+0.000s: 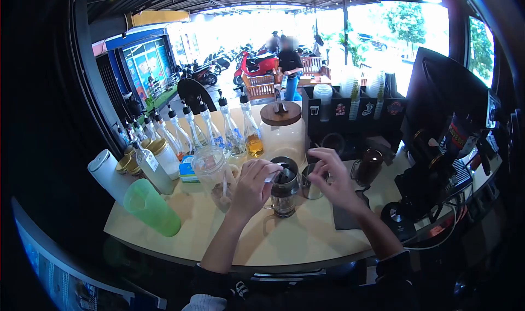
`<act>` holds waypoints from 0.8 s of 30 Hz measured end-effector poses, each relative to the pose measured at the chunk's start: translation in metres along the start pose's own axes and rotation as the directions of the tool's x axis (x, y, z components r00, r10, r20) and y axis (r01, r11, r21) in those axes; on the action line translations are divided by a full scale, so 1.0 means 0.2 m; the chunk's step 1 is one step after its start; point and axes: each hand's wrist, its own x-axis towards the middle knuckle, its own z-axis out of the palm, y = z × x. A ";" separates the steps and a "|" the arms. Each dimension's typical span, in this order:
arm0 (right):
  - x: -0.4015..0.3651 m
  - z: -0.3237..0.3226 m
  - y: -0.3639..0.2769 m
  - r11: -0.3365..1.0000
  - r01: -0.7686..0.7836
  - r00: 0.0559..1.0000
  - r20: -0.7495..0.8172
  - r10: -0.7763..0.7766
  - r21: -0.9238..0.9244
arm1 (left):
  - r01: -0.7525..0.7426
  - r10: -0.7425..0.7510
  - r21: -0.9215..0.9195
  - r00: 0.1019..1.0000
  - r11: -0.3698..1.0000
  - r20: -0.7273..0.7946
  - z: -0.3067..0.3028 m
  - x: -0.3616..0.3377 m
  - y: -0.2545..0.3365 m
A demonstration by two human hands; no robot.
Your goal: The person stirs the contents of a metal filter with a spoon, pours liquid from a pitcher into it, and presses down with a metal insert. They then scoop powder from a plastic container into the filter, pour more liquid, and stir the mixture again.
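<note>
My left hand [252,185] has its fingers pressed round a small white thing [273,172] at the rim of a dark-topped vessel [284,189], which stands upright on a glass base on the counter. What lies inside the vessel looks dark. My right hand [332,179] is raised just right of the vessel, fingers apart and curved, with nothing visible in it. Below it and partly hidden stands a metal cup [314,188]. A clear jar [214,174] with a spoon-like handle inside is left of my left hand.
A green tumbler [151,208] and pump bottles [235,130] line the left side. Behind stands a wooden-lidded jar [282,133]. A cup rack [358,114], a dark mug [369,167], a black cloth [350,218] and a black machine are on the right. A person [290,65] stands beyond the counter.
</note>
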 end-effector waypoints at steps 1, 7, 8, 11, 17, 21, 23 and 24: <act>0.02 0.01 -0.10 1.000 -0.001 1.000 -0.003 0.001 -0.001 | -0.002 0.002 -0.001 1.000 1.000 0.002 0.00 0.02 0.01; 0.09 0.12 -0.22 0.953 0.304 0.944 0.138 -0.301 0.001 | -0.122 0.119 0.146 0.993 0.982 0.025 0.02 0.04 0.06; 0.10 0.13 -0.22 0.953 0.304 0.943 0.138 -0.302 0.003 | -0.125 0.122 0.126 0.992 0.984 0.032 0.01 0.04 0.06; 0.11 0.11 -0.21 0.937 0.348 0.934 0.106 -0.342 -0.040 | -0.024 0.023 0.070 1.000 0.997 0.019 -0.01 0.05 0.06; 0.09 0.09 -0.18 0.976 0.217 0.968 -0.126 -0.217 -0.014 | 0.251 -0.254 0.084 0.966 0.964 0.035 0.03 0.00 -0.01; 0.08 0.12 -0.12 0.976 0.215 0.972 -0.093 -0.218 -0.035 | 0.336 -0.338 0.042 0.929 0.941 0.149 0.10 -0.02 -0.05; 0.06 0.14 -0.10 0.985 0.172 0.982 -0.072 -0.172 -0.004 | 0.374 -0.370 0.002 0.917 0.927 0.147 0.11 -0.02 -0.05; 0.06 0.14 -0.09 0.985 0.173 0.982 -0.073 -0.173 -0.004 | 0.413 -0.403 -0.039 0.903 0.910 0.147 0.11 -0.01 -0.06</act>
